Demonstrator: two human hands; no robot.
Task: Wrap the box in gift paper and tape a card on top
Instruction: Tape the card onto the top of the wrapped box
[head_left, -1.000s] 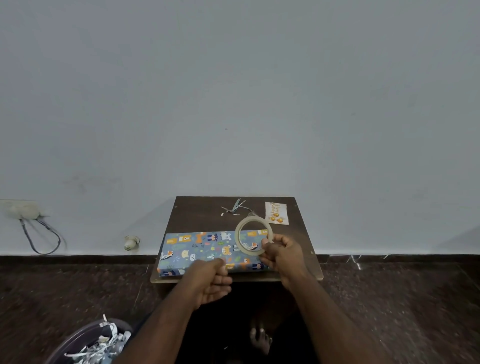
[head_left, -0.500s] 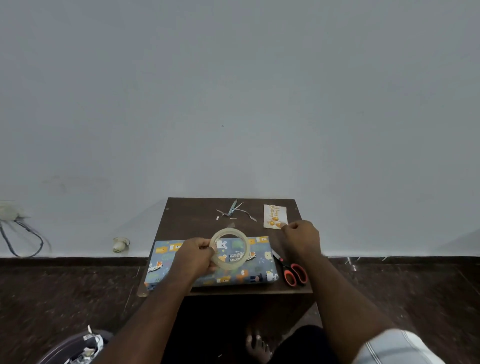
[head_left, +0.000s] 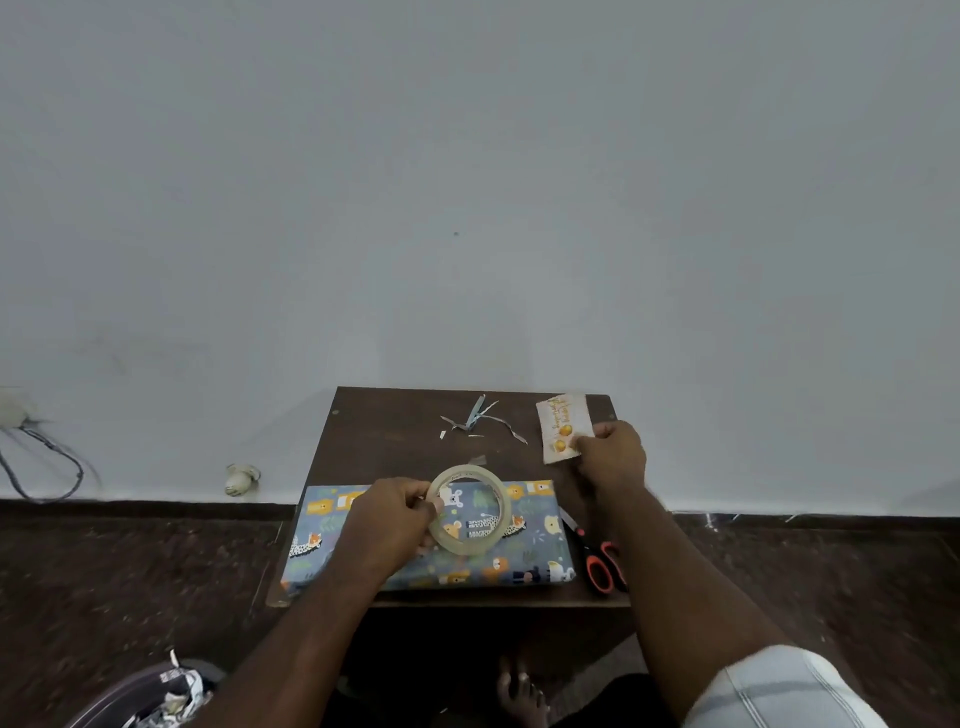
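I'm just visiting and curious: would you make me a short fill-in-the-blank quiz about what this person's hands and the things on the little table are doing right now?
1. The left hand holds a clear ring-shaped roll of ____ above the box wrapped in blue animal-print paper.
2. The right hand pinches the small white ____ with orange pictures at the dark brown wooden table's far right corner.
3. The scissors lying right of the box have ____ handles.

Missing words: tape; card; orange
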